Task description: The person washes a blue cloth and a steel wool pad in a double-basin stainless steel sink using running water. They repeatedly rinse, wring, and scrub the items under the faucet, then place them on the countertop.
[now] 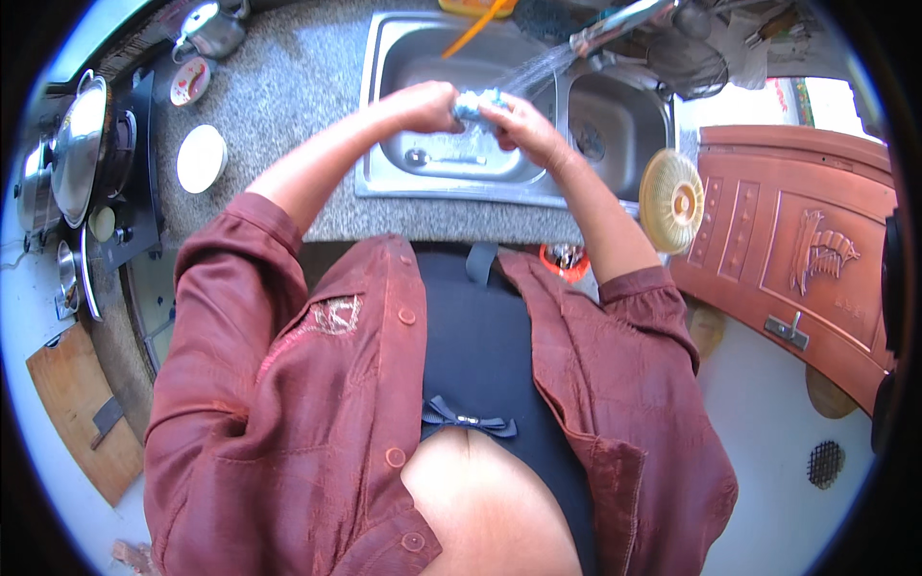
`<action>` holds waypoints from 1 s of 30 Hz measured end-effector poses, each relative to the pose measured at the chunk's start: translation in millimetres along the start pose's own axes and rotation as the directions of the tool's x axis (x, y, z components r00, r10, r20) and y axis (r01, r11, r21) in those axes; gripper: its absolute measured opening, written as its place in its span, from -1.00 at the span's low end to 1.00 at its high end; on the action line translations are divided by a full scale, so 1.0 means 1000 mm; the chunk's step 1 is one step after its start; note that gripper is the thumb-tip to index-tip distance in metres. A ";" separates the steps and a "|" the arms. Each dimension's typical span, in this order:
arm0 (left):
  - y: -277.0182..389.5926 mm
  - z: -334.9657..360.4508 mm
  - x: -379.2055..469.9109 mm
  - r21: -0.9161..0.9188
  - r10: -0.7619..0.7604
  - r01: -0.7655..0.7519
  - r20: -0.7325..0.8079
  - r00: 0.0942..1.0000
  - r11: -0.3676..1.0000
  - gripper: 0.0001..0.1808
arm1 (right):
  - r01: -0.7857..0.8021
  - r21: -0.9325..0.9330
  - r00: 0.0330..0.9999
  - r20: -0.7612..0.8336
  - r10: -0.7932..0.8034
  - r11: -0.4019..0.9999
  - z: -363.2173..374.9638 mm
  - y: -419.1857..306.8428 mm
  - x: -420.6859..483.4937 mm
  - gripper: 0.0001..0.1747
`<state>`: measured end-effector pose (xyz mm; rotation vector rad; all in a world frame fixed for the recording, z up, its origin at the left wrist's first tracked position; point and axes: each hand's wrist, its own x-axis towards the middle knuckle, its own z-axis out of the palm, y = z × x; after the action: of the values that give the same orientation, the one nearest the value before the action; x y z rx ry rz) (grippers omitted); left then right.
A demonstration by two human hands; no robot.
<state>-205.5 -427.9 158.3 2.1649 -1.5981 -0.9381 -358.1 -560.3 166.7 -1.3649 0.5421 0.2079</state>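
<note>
Over the left basin of a double stainless-steel sink (pixel 366 162), a bunched light-blue cloth (pixel 472 106) stretches between my two hands. My left hand (pixel 430 106) is closed in a fist around its left end. The right end is gripped by my right hand (pixel 522 126), with the thumb on top. From a faucet (pixel 619 25) at the upper right, a spray of water (pixel 534 73) falls into the basin just behind my right hand. A round drain fitting (pixel 417 156) shows on the basin floor below the cloth.
A yellow plastic strainer basket (pixel 670 201) leans at the sink's right corner. On the granite counter (pixel 288 93) at left are a white bowl (pixel 202 159), a patterned bowl (pixel 190 81) and a metal kettle (pixel 211 30). A lidded pan (pixel 81 151) sits on the stove. A copper-coloured door (pixel 785 237) stands right.
</note>
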 end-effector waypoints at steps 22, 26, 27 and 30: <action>0.010 0.023 -0.030 -0.971 -0.085 0.236 0.238 0.968 -0.029 -0.75 | 0.450 -0.646 0.718 -0.149 -0.680 0.617 0.043 0.015 -0.020 -0.16; -0.013 0.022 -0.030 -0.902 0.209 0.429 0.430 0.878 0.056 -0.88 | 0.589 -0.808 0.523 0.410 -0.747 -0.031 0.035 0.002 -0.012 -0.20; -0.018 0.028 -0.025 -0.868 0.231 0.486 0.496 0.837 0.103 -0.86 | 0.649 -0.759 0.476 0.459 -0.750 -0.052 0.035 0.006 -0.008 -0.35; 0.004 0.014 -0.027 -0.795 0.117 0.459 0.539 0.834 0.396 -0.77 | 0.512 -0.830 0.505 0.500 -0.703 -0.222 0.033 0.008 -0.009 -0.59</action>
<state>-222.0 -402.3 159.4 1.2765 -0.5776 -2.0160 -361.1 -525.5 167.0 -2.8346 -0.4480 -0.5966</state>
